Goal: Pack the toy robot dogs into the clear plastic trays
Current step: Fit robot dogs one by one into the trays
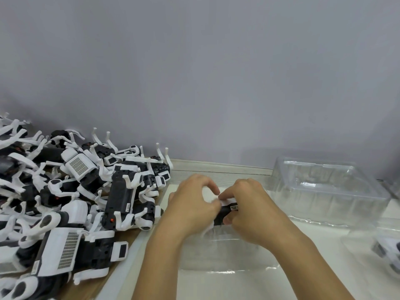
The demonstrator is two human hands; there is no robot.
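Both my hands grip one toy robot dog point(226, 210), left hand point(192, 204) and right hand point(249, 211) curled at either side. Its long black body runs front to back, directly above the clear tray point(225, 254) beneath.

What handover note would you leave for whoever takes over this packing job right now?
Left hand and right hand both grip one toy dog over the clear tray in front; it is not seated yet.
Pile of unpacked dogs lies to the left.
Stack of clear trays stands at right.
One packed dog shows at the right edge.
Left: seat this dog, then pack the pile.
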